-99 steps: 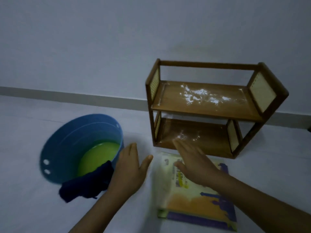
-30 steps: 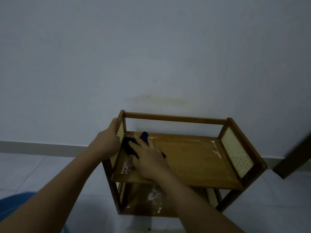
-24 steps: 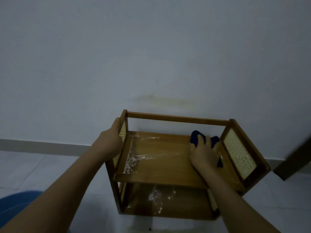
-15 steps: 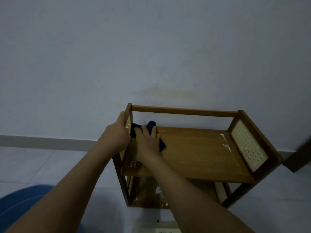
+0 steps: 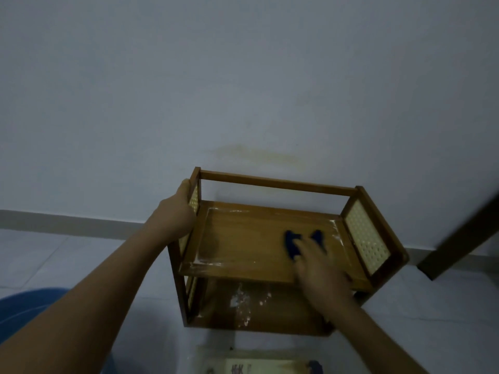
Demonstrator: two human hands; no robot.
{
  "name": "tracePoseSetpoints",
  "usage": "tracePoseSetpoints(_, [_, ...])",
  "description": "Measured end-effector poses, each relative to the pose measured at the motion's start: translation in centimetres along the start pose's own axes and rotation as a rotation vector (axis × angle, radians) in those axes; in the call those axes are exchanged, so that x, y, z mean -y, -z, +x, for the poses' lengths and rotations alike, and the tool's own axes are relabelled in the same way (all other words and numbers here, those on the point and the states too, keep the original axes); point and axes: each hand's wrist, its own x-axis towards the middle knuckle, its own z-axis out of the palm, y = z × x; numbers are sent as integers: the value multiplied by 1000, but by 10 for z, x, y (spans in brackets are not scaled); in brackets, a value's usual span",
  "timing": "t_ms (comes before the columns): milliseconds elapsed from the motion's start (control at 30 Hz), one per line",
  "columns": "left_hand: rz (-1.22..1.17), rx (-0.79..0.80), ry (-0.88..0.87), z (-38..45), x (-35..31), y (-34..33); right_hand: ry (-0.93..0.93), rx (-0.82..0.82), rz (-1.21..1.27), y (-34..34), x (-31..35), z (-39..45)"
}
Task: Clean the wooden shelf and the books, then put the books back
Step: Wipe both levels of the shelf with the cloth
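A small two-tier wooden shelf point(image 5: 243, 244) with woven side panels stands on the floor against the wall. My left hand point(image 5: 176, 211) grips its left side panel. My right hand point(image 5: 318, 268) presses a dark blue cloth point(image 5: 293, 242) flat on the right part of the top board. Thin white powder streaks remain along the top board's edges. White powder point(image 5: 243, 300) lies on the lower board. The top edge of a yellowish book point(image 5: 256, 367) shows on the floor in front of the shelf.
The rim of a blue bucket point(image 5: 24, 309) shows at the lower left. A dark slanted wooden piece point(image 5: 459, 233) stands at the right edge. A grey skirting strip runs along the pale wall above the tiled floor.
My right hand has swept the cloth from the left end of the top board to its right side. Most of the powder on that board is gone. My left hand has kept its grip.
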Motion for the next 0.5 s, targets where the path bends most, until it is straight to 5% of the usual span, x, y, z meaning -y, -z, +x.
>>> tracePoseSetpoints(100, [6,-21,-11,-1,-2,-2,-239,-29,-20,15,-37,-2])
tracePoseSetpoints(167, [-4,-39,-4,0,-3,-4,-233,52,-146,6,-6,6])
tracePoseSetpoints(367, [46,-78,3,0,-5,-6,235,291,7,-58,145,9])
tracePoseSetpoints(500, [22,-55,-3,-1,-2,-3,305,310,7,-37,122,5])
